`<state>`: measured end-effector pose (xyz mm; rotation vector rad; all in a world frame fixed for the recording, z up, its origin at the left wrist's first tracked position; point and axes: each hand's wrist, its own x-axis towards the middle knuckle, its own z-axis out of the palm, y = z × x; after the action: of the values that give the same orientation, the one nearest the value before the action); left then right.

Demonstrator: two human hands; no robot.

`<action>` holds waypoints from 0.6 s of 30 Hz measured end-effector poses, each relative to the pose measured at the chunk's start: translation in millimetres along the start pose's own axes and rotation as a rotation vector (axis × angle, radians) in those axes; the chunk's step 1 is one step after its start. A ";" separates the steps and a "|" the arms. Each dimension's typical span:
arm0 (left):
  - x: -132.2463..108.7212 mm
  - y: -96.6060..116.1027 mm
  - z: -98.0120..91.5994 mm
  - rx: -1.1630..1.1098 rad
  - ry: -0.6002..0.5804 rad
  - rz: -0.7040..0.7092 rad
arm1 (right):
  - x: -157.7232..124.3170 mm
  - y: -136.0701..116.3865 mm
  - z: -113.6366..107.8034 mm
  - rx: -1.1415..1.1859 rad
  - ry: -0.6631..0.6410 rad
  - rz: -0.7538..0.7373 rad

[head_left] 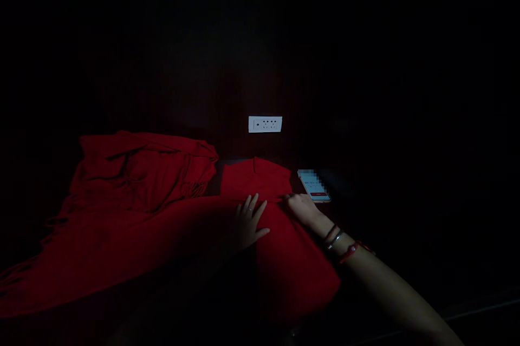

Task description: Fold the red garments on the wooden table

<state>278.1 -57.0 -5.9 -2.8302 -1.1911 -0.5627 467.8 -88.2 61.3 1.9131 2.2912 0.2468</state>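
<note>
A red scarf (154, 243) with fringed ends lies spread out across the dark surface, its long part reaching to the lower left. On the middle of the red cloth rests my left hand (247, 221), fingers spread and flat, a ring on one finger. My right hand (301, 208) is closed at the right edge of the cloth, gripping the scarf where a fold line crosses it. Beyond both hands a red section of cloth (255, 175) lies flat with a small slit or crease at its far edge. Its underside is hidden.
A bunched red fringed cloth (150, 173) lies at the back left. A lit phone (314, 186) sits just right of my right hand. A white socket panel (265, 124) is on the dark wall ahead. Most of the surroundings are too dark to make out.
</note>
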 end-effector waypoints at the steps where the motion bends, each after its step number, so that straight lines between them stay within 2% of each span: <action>1: -1.6 -0.3 1.7 -0.008 -0.011 -0.025 | -0.5 3.5 -1.6 -0.011 0.011 0.022; 5: -6.9 -2.7 2.0 0.000 0.010 -0.119 | -13.2 19.8 -1.6 -0.025 0.049 0.106; 9: -10.1 0.2 -1.0 0.014 0.045 -0.167 | -30.1 26.2 9.9 0.005 0.003 0.175; 11: -9.8 4.9 -3.6 0.008 0.059 -0.163 | -31.9 22.7 14.5 0.042 0.025 0.128; 15: 0.4 10.9 -12.3 -0.002 0.098 -0.081 | -18.6 5.6 14.4 0.031 0.172 0.007; 18: 14.7 -0.6 -17.9 0.076 0.096 -0.091 | -6.7 -2.3 10.6 -0.006 0.142 -0.049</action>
<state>281.4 -49.3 15.7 -2.6651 -1.2994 -0.6351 469.0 -94.9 50.5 1.8907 2.4199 0.3958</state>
